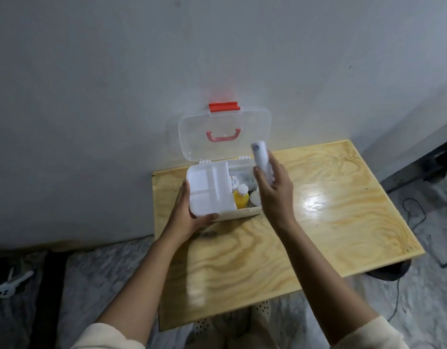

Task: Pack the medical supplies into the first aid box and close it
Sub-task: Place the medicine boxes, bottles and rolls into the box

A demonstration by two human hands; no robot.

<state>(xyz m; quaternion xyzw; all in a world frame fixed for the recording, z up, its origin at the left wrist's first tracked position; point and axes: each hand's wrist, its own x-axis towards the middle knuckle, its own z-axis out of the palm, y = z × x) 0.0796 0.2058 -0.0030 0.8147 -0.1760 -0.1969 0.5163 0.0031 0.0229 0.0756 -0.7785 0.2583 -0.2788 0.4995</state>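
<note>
Left to right: our left hand [189,217] grips the white divided plastic tray [210,188] over the open clear-lidded first aid box [244,212] on the pale plywood table [318,222]; our right hand [272,190] clasps a blurred white pen-shaped device [259,157] above it, which we judge may jam against the yellow bottle [241,197].

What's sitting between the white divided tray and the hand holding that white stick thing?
In the head view, a yellow bottle stands in the box between the tray and the right hand, with a white roll behind it.
</note>
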